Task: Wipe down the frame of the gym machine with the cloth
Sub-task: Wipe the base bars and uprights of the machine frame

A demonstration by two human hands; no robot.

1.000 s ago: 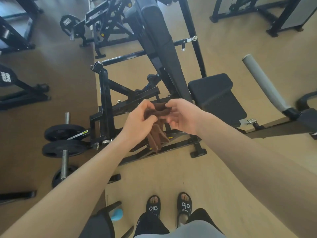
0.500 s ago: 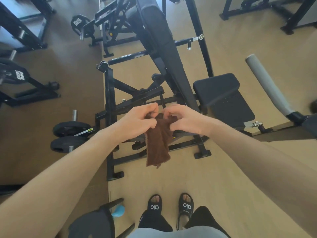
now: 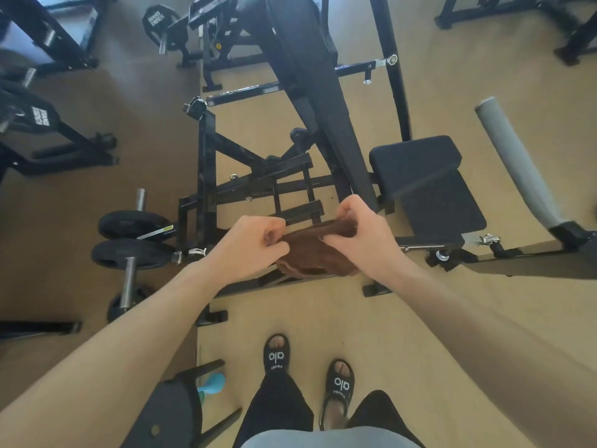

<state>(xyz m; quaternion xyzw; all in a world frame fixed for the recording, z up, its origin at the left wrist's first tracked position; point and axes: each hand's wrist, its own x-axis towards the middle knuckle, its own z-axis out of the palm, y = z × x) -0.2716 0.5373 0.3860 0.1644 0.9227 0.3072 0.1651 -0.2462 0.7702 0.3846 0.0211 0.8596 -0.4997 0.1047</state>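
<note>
A brown cloth point(image 3: 310, 253) is stretched in the air between both hands, above the near end of the black gym machine frame point(image 3: 206, 169). My left hand point(image 3: 248, 245) pinches its left edge with curled fingers. My right hand point(image 3: 358, 234) grips its right edge. The cloth sags in a fold below the hands and touches no part of the frame. The machine's long black back pad point(image 3: 310, 76) slopes away ahead, and its black seat pad point(image 3: 426, 182) lies to the right of my hands.
Weight plates on a steel bar point(image 3: 132, 240) sit left of the frame. A grey padded lever arm point(image 3: 513, 163) juts out at right. More black machines stand at the far left and top right. A blue object point(image 3: 211, 384) lies by a stool near my sandalled feet.
The cloth hung down in a long strip from both hands; now it is pulled sideways and bunched into a wide fold. The view has shifted closer to the machine.
</note>
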